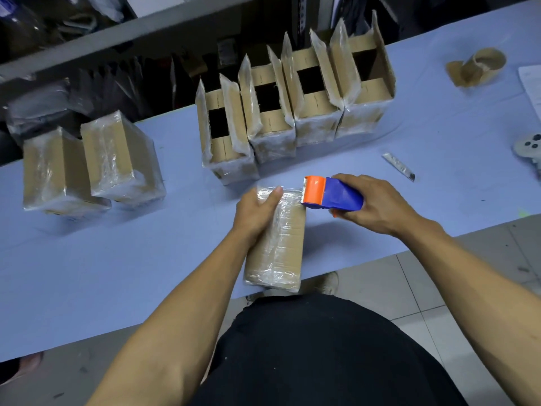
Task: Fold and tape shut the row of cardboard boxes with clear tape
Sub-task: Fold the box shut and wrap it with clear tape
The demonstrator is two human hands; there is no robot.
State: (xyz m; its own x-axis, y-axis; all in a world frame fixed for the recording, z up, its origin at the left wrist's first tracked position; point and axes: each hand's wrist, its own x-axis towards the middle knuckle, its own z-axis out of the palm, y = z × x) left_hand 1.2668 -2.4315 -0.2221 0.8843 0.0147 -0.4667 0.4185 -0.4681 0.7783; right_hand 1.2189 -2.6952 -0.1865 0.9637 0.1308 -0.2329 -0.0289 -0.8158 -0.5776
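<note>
**Taping one box at the near edge, four still open in the row**

Head view: the left hand (257, 213) lies over the top of the box in work (276, 244), fingers curled down its left side, thumb laid along the far end; it grips and steadies the box. That box lies on its side at the bench's (87, 259) near edge, roughly centre, its near end just over the edge. The right hand (377, 205) is wrapped tight round the blue body of the tape dispenser (330, 194), whose orange head touches the box's far right corner. A clear strip shows stretched across the far end.

Row of open boxes (292, 104): four, side by side toward the far edge, long flaps standing up, short flaps folded in. Two sealed boxes (93, 165) stand toward the left end. A utility knife (399, 171) lies right of the row; a spent tape core (480, 67) sits near the far right corner.

Step, by my reading: running tape round the far end of the current box. The next move likely calls for pulling the dispenser down over the right side with the strip kept taut, left hand pressing it flat, then cutting on the blade. Four boxes remain to fold and seal.
</note>
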